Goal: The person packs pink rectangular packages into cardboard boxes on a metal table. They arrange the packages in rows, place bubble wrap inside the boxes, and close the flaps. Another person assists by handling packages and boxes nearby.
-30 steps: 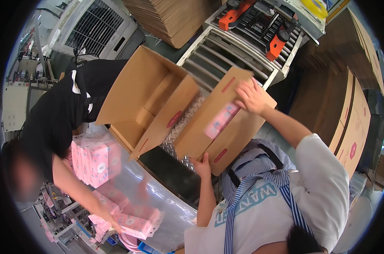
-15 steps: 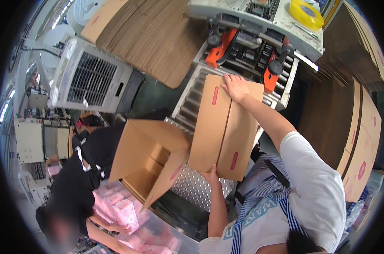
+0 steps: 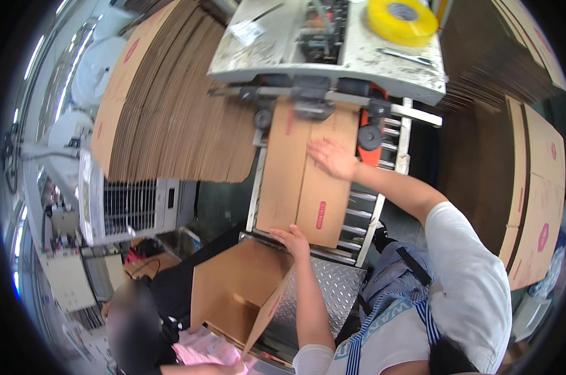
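Roller conveyor (image 3: 383, 187) with metal side rails, running out from beneath the grey sealing machine (image 3: 333, 50). A closed cardboard box (image 3: 308, 181) lay directly on the rollers, its far end entering under the machine. On the machine's flat top rested a yellow tape roll (image 3: 402, 19). At the conveyor's near end sat a diamond-pattern metal plate (image 3: 327, 294), adjoined there by an open cardboard box (image 3: 239, 294).

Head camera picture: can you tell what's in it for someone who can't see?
A person's right hand and left hand press on a closed cardboard box lying on a roller conveyor at a taping machine. An open box sits nearby.
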`<state>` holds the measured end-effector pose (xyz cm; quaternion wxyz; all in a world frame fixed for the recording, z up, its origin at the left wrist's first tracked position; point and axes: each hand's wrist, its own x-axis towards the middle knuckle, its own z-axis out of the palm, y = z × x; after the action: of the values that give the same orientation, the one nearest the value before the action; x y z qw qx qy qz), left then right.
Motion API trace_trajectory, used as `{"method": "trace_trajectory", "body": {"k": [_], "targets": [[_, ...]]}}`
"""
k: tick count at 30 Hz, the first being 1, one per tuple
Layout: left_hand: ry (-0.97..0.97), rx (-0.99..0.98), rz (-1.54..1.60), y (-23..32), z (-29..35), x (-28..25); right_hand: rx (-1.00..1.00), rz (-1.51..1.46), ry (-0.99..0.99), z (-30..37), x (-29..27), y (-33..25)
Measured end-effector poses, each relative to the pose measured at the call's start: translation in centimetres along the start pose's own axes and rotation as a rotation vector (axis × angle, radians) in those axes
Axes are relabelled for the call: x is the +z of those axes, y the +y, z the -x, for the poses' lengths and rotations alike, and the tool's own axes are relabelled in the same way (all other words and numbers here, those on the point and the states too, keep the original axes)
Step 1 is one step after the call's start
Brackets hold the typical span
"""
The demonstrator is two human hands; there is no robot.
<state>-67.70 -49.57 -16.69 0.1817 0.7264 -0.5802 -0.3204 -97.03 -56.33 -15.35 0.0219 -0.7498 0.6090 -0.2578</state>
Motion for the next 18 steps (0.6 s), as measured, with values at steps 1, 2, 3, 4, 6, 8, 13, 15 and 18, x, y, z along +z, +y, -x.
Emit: {"method": "trace_trajectory", "body": {"k": [1,2,3,4,6,8,13,15,18], "targets": [[0.017,0.012,-0.015,0.9,-0.6,0.6,0.023,-0.055,-0.024,2.0,-1.6,-0.1],[0.025,0.029,-0.030,1.7,-1.4,1.2,0.055,-0.105,-0.047,4.2,-3.5,-0.1],[0.021,0.045,-0.061,1.8,-2.5,1.8,0.098,-0.137,-0.037,6.4,-5.2,0.0],[0.026,0.084,-0.135,2.3,-3.3,2.6,0.094,-0.085,0.025,9.2,-6.8,0.7],[-0.067,-0.101,-0.288,5.7,-4.2,3.4,0.299,-0.061,-0.007,15.2,-9.8,2.3],[-0.001,-0.049,-0.220,4.3,-6.8,5.2,0.370,0.077,0.146,20.6,-12.6,4.2],[-0.024,0.115,-0.176,6.7,-11.6,6.2,0.721,0.516,0.162,31.6,-24.1,8.0],[-0.164,0.186,0.089,8.6,-10.4,7.1,0.848,0.794,0.286,38.5,-28.0,10.1],[-0.352,0.170,0.418,7.3,-8.9,6.2,1.343,0.877,0.310,45.9,-34.4,12.6]]}}
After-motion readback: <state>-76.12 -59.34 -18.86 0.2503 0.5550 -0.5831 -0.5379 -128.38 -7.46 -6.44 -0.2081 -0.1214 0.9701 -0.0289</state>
